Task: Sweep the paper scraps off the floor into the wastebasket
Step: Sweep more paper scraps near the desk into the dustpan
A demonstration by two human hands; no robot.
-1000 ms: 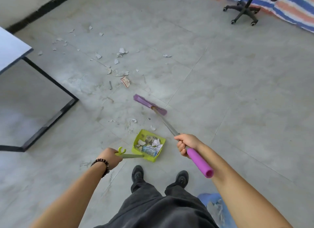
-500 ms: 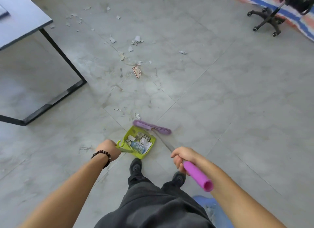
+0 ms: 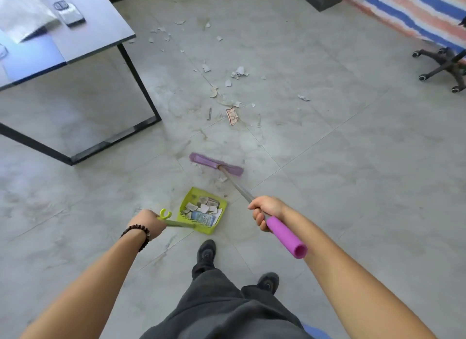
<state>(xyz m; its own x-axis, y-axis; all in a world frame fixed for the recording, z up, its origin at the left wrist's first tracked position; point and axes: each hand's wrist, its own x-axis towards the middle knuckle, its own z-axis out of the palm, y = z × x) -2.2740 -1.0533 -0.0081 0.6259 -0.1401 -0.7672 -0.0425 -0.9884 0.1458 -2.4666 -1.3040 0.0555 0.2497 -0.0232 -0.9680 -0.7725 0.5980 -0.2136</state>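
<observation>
Gripping the handle of the lime-green plastic dustpan (image 3: 187,200), the left hand (image 3: 148,224) kept torn white paper scraps (image 3: 203,208) inside it; the right hand (image 3: 264,211) curled round the purple flat-headed broom (image 3: 215,164), head at the pan's twelve o'clock, more scraps beyond.

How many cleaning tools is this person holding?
2. A broom gripped by the right hand, its head on the floor ahead; a dustpan with scraps in it, gripped by the left hand. No other tool shows.

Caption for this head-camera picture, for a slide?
Sweeping up: left hand holds a green dustpan of paper scraps, right hand grips a purple broom.
</observation>
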